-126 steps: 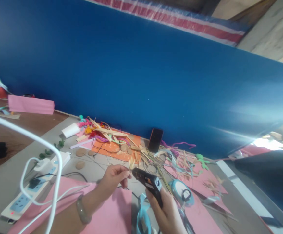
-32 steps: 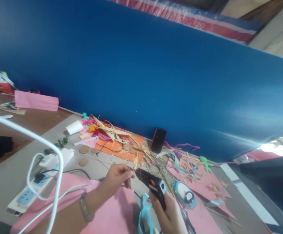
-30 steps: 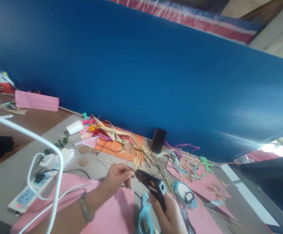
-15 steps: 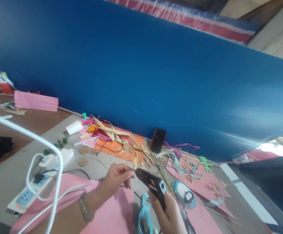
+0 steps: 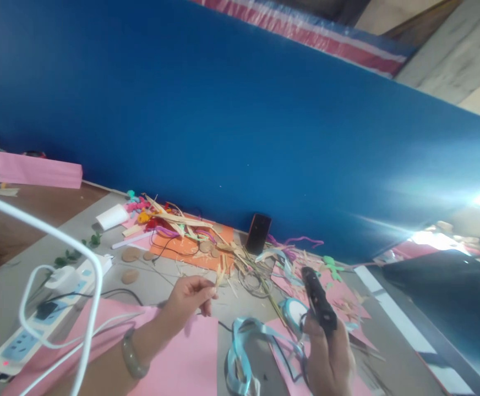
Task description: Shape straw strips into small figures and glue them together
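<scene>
My left hand (image 5: 191,297), with a bangle on the wrist, is closed in a pinch above the pink paper (image 5: 182,357). Between its fingertips is a small pale straw piece (image 5: 221,276), standing up from the pinch. My right hand (image 5: 330,357) is wrapped round the grip of a black glue gun (image 5: 318,297), whose nozzle points up and away from me, clear of the straw piece. Below and left of the gun lie a loop of light blue ribbon (image 5: 238,344) and a ribbon roll (image 5: 294,313).
A power strip (image 5: 21,342) with plugs and white cables (image 5: 95,275) is at the left. Farther back are a white cup (image 5: 112,217), wooden discs (image 5: 130,276), straw strips on orange paper (image 5: 165,256) and a phone (image 5: 258,234) leaning at the blue partition (image 5: 207,121).
My right hand has drawn the glue gun away to the right, from beside the straw piece. My left hand still pinches the piece. The view has shifted slightly.
</scene>
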